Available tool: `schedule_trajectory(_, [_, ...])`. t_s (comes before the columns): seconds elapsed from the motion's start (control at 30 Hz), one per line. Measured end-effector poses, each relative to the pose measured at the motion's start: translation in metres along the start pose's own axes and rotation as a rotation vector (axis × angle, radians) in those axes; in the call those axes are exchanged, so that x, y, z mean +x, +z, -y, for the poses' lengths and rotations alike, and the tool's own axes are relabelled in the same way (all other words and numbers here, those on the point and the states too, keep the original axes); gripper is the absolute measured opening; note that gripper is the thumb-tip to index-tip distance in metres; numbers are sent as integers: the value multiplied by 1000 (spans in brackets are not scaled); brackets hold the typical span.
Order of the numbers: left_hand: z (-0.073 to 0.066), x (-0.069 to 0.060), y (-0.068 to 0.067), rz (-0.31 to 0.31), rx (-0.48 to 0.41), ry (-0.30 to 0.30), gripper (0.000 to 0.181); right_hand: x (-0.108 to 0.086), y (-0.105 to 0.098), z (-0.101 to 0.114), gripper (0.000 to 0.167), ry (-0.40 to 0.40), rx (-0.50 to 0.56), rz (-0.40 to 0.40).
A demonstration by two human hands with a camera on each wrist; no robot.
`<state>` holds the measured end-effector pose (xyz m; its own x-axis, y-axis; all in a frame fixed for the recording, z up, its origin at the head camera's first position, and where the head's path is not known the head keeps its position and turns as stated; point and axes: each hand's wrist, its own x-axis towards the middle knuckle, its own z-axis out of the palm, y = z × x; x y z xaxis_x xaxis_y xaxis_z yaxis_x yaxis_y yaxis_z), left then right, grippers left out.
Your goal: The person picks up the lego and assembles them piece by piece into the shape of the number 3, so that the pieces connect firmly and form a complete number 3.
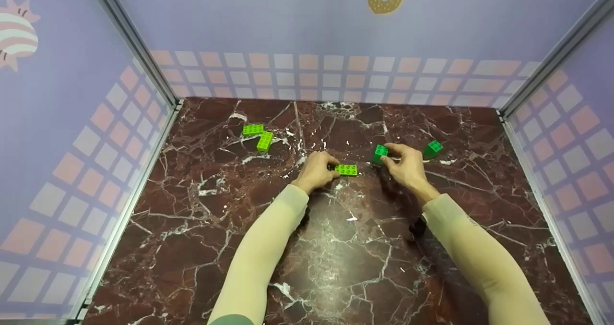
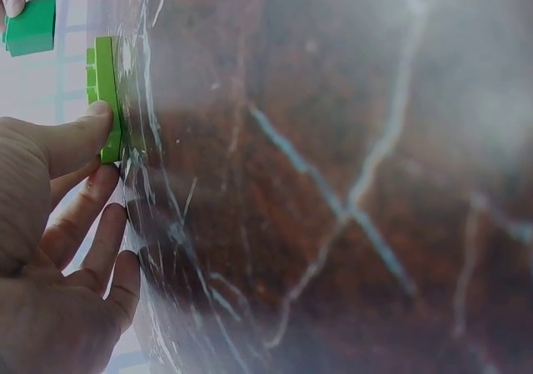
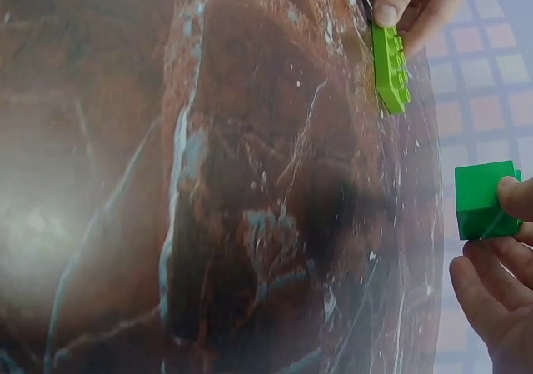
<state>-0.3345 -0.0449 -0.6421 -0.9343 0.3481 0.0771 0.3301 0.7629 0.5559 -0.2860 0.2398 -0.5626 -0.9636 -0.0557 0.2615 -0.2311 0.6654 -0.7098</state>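
Observation:
A light green brick (image 1: 347, 170) with studs up lies on the dark marbled tabletop, its left end pinched between the thumb and fingers of my left hand (image 1: 315, 171). The left wrist view shows my thumb on the edge of that brick (image 2: 106, 99). My right hand (image 1: 407, 165) pinches a darker green block (image 1: 380, 154) to the right of the light brick, apart from it. In the right wrist view this green block (image 3: 483, 199) sits between thumb and fingers and appears raised off the surface.
Another dark green block (image 1: 433, 149) stands just right of my right hand. Two light green bricks, one lying sideways (image 1: 253, 130) and one lengthwise (image 1: 265, 141), are at the back left. Patterned walls (image 1: 321, 37) enclose the table at the back and sides.

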Motion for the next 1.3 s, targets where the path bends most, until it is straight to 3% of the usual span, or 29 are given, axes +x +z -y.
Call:
schedule_trajectory(0.4, [-3,-1,-3,3,-43,-1,32,1,13,9,40,-25,0,75])
schedule_trajectory(0.83, [-6,-4,-6,-18,-75,10,30,2,27,18,41,-32,89,214])
schedule_trajectory(1.3, [-3,-3,0,-41,-30,-3,33,1,39,17,37,-76,101,239])
